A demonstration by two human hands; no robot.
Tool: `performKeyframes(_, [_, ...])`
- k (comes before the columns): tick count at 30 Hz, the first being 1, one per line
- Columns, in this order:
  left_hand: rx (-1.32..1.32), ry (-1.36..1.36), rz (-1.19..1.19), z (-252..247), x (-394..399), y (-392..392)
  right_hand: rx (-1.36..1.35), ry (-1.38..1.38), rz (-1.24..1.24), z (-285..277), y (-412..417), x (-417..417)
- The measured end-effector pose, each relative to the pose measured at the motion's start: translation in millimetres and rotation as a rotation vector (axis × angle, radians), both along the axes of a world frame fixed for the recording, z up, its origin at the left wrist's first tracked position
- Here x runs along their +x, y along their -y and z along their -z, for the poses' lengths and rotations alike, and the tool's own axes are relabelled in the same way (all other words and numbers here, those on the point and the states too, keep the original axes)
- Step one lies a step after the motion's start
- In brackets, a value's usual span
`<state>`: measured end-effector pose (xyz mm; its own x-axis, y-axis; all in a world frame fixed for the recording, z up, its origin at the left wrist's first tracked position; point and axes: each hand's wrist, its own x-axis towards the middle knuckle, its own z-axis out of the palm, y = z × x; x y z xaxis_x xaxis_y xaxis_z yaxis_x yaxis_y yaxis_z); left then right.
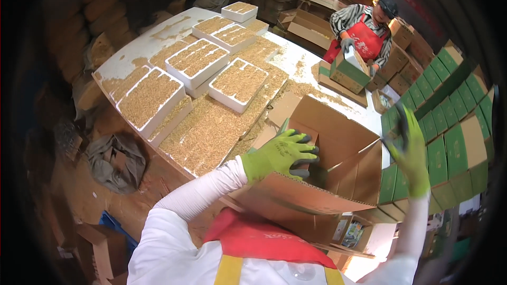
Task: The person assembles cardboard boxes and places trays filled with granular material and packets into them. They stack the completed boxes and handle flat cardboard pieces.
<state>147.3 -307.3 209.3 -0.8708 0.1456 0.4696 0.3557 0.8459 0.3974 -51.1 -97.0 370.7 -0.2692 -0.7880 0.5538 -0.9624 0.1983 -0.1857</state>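
A large open cardboard carton (352, 142) stands before me with its flaps spread. My left hand (281, 154), in a lime-green glove with grey fingertips, reaches over the carton's near left side, fingers apart, touching or just above a smaller box (305, 134) inside; its palm is hidden. My right hand (408, 146), in a matching glove, is raised at the carton's right, blurred, beside stacked green boxes (437, 160). Whether its fingers hold anything is unclear. Left of the carton, white foam trays (237, 85) filled with tan husk-like grains rest on a grain-strewn table (178, 27).
Across the table a co-worker (364, 35) in a red apron and grey gloves handles a green box (350, 71) with a white foam tray. Brown cartons (309, 27) stand behind. A grey sack (117, 162) lies at lower left, near a brown box (105, 249).
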Motion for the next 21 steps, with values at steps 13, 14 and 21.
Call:
performKeyframes(13, [0.554, 0.080, -0.058, -16.8, -29.9, -10.8, 0.513, 0.872, -0.187, 73.3, 2.5, 16.0])
performKeyframes(14, [0.291, 0.024, -0.130, -12.1, -28.2, -22.0, 0.266, 0.505, -0.272, 59.9, 12.5, 22.5])
performKeyframes(21, [0.025, -0.287, -0.512, -28.6, -2.2, -31.8, 0.099, -0.085, 0.228, 104.8, -6.3, -67.8])
